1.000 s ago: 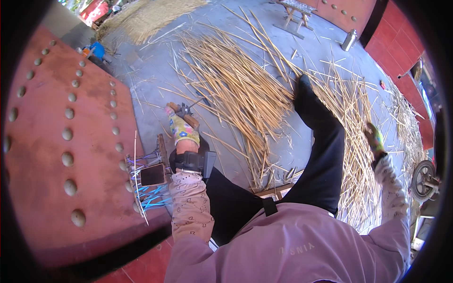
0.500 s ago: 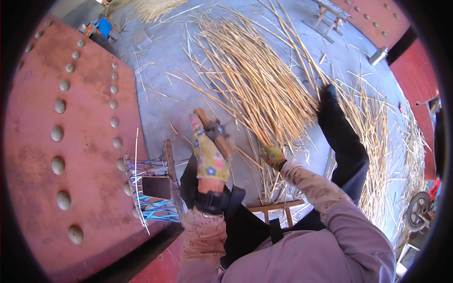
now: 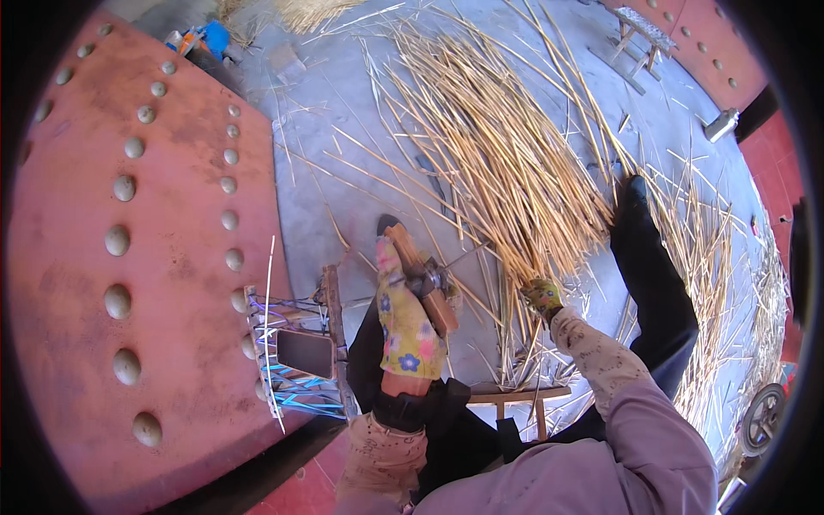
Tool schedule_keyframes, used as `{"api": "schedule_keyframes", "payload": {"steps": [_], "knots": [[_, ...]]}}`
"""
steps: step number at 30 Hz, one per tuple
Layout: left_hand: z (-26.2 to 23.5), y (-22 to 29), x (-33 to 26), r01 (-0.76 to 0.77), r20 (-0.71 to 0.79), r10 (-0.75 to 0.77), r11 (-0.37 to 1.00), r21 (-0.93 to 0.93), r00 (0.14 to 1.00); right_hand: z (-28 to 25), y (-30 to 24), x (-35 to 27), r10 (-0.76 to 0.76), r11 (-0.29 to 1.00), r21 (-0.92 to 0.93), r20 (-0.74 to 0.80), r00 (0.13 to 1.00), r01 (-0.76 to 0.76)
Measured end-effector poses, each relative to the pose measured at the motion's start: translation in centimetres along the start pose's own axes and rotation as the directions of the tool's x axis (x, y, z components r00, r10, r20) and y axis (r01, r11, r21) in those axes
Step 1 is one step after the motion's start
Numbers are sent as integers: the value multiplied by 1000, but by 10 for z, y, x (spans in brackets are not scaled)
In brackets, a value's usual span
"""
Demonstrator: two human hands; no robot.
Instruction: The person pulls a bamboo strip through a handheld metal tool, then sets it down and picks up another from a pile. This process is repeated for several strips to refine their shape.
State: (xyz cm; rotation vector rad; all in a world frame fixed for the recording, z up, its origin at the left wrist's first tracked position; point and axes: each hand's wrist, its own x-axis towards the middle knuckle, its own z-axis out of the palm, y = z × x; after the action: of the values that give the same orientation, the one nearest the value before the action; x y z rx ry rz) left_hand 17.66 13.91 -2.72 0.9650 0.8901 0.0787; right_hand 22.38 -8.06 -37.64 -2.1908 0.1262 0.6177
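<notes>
We've got the tool (image 3: 441, 311) in our L hand (image 3: 405, 330), glove wrapped firmly round its wood body, metal bits on the side facing the stalks. A thin rod sticks out from it twd the pile's near end. Our R hand (image 3: 542, 296), gloved too, is at the near edge of the stalks (image 3: 502, 154), touching the ends; fingers partly hidden, so can't tell if it's closed on any.

Stalks lie in a long heap on the floor (image 3: 322, 176), ahead & a bit R of us, far ends fanned, some strays poking out L. Btw heap & the studded red door (image 3: 184, 232) there's a wide strip of floor w/ only a few thin stalks across it: most room for the L arm. R side's tighter: our R leg (image 3: 654, 287) runs along the heap's R edge, w/ a 2nd pile (image 3: 705, 266) just past it.

Close in, a wood bar (image 3: 519, 396) sits btw our legs, nearer us than the R hand. By the door's near edge, a rack (image 3: 333, 322) w/ blue strips (image 3: 302, 400) hems in the L forearm. Far R: low bench (image 3: 645, 34), metal flask (image 3: 721, 126), both well apart from our hands.
</notes>
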Motion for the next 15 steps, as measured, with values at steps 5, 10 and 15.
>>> {"api": "schedule_keyframes", "payload": {"steps": [5,10,15], "knots": [[10,-4,12,-36,26,35,999,18,999,-35,-50,-53,306,649,701,115,945,-295],[23,-25,25,-93,32,92,996,9,995,-70,-86,-111,256,656,674,224,940,-339],[40,-49,31,-69,19,67,993,92,998,-81,-88,-160,113,596,772,193,975,-222]]}}
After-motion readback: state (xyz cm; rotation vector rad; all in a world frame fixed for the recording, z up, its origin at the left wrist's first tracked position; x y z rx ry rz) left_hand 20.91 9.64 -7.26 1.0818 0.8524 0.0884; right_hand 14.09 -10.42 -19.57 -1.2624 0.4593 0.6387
